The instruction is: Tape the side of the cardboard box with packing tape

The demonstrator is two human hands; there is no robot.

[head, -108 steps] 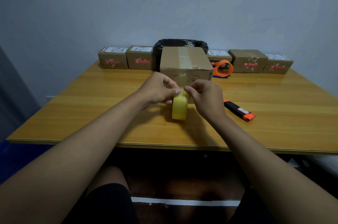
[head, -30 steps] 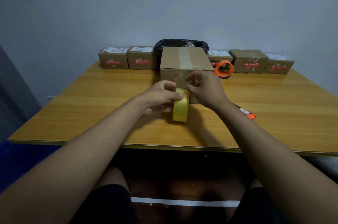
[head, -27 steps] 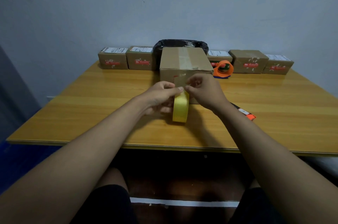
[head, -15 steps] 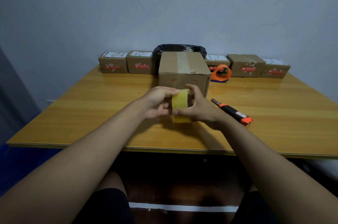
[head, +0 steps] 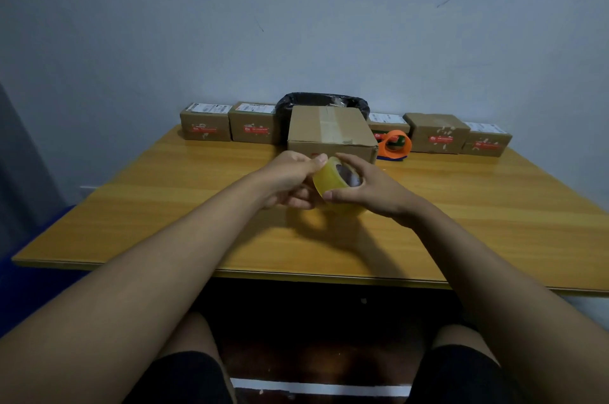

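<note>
- One view only, from the head camera, looking forward and down over both forearms to a yellow wooden bench point(head: 494, 222).
- Both hands meet at a roll of yellowish clear tape point(head: 329, 181), held just above the bench, well in front of its near edge.
- The right hand point(head: 372, 191) cups the roll from the right side, its fingers point(head: 351, 161) curled over the top rim and its thumb pressed on the lower part of the band, so this hand is closed on the roll.
- The left hand point(head: 290, 181) is closed narrow, thumb tip and forefinger pinched on the upper left of the band. Whether a loose tape end sits between them I cannot tell; no free strip shows.
- The roll is tilted so that its open core faces up and to the right.
- The cardboard box point(head: 331, 135) stands straight beyond the hands, near them and apart from the roll. Its near side is mostly hidden behind the knuckles, and a strip of tape already runs front to back along its top.
- The relation that matters: the box side lies directly ahead of both hands, about equally near each, so I judge a pulled strip would have to travel forward, away from the body, to reach it.
- The step in hand looks like finding or lifting the tape end; nothing is stuck to the near side as far as can be seen.
- An orange tape dispenser point(head: 393, 144) sits right of the box, and small parcels point(head: 436, 136) line the wall.
</note>
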